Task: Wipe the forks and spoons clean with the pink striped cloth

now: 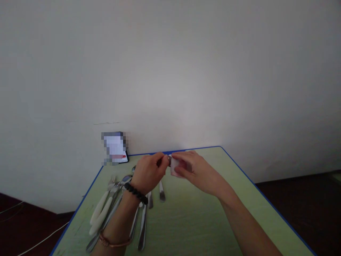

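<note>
My left hand (150, 171) is closed in a pinch over the far part of the table. A small shiny metal thing (169, 160) shows at its fingertips, mostly hidden, so its kind is unclear. Facing it, my right hand (195, 167) curls around a pale pinkish-white thing (174, 168), which meets the metal thing; I cannot tell if it is cloth, paper or a small container. Under and beside my left wrist lie forks with white handles (101, 209), a spoon (127, 178) and several metal handles, one of them a long one (142, 231). Another metal handle (162, 193) lies below my hands.
The light green table (202, 220) has a blue edge and stands against a pale wall (170, 78). A phone (115, 147) with a lit, blurred screen leans on the wall at the far left corner. White cables (44, 239) run on the dark floor at left.
</note>
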The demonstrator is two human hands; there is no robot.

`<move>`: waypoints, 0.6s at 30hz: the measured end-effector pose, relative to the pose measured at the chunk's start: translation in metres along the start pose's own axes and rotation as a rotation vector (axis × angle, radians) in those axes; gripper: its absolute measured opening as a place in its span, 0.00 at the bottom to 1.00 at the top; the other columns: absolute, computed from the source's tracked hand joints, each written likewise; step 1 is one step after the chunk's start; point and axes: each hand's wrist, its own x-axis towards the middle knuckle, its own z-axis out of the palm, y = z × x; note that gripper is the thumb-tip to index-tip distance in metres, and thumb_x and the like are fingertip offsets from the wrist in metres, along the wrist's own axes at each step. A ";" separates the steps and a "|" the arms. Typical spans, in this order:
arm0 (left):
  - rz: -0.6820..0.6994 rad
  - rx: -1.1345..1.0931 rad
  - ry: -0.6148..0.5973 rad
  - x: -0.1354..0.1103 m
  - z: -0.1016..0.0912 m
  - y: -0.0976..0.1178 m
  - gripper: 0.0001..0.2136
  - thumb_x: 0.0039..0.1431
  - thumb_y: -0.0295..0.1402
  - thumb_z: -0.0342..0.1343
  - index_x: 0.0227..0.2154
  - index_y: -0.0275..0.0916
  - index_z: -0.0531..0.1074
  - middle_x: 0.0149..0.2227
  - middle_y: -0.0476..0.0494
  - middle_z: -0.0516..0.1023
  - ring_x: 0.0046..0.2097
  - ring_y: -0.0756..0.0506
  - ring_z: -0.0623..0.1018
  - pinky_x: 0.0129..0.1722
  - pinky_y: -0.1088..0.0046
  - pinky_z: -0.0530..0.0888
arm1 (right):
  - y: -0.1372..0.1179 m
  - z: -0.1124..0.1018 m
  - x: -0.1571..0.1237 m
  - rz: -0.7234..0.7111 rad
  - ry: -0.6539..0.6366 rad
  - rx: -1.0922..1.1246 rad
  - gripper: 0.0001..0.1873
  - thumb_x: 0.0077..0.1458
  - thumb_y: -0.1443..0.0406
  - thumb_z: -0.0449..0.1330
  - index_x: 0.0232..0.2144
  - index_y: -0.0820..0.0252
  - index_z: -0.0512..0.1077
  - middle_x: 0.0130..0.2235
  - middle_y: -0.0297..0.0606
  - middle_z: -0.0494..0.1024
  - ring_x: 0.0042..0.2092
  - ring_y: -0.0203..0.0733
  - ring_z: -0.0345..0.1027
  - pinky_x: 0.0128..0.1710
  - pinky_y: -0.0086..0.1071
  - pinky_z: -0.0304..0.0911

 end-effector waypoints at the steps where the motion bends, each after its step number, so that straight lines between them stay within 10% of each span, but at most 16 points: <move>1: -0.014 -0.036 0.017 0.000 -0.001 0.001 0.17 0.59 0.35 0.42 0.18 0.38 0.66 0.16 0.50 0.71 0.20 0.51 0.69 0.24 0.78 0.60 | 0.000 -0.001 0.000 -0.027 0.027 -0.053 0.18 0.49 0.63 0.60 0.44 0.57 0.70 0.43 0.39 0.75 0.46 0.44 0.65 0.48 0.40 0.56; 9: -0.050 -0.188 -0.053 -0.003 -0.010 0.005 0.17 0.60 0.37 0.42 0.18 0.38 0.64 0.16 0.53 0.68 0.19 0.52 0.66 0.22 0.79 0.59 | -0.004 -0.001 0.000 0.072 -0.048 -0.273 0.12 0.53 0.59 0.56 0.35 0.60 0.71 0.36 0.41 0.77 0.35 0.42 0.68 0.34 0.32 0.56; 14: 0.022 -0.184 -0.304 -0.004 -0.019 -0.004 0.18 0.60 0.40 0.40 0.18 0.39 0.61 0.15 0.55 0.62 0.19 0.52 0.62 0.20 0.78 0.56 | -0.010 -0.007 -0.002 -0.010 -0.183 -0.333 0.11 0.53 0.59 0.57 0.35 0.61 0.71 0.37 0.41 0.77 0.38 0.43 0.68 0.37 0.33 0.56; 18: 0.045 -0.106 -0.283 -0.004 -0.021 -0.001 0.18 0.62 0.39 0.36 0.19 0.39 0.59 0.18 0.53 0.63 0.22 0.51 0.63 0.23 0.76 0.56 | -0.013 -0.007 -0.004 -0.061 -0.156 -0.343 0.12 0.53 0.59 0.57 0.37 0.60 0.71 0.39 0.41 0.76 0.40 0.43 0.68 0.41 0.34 0.57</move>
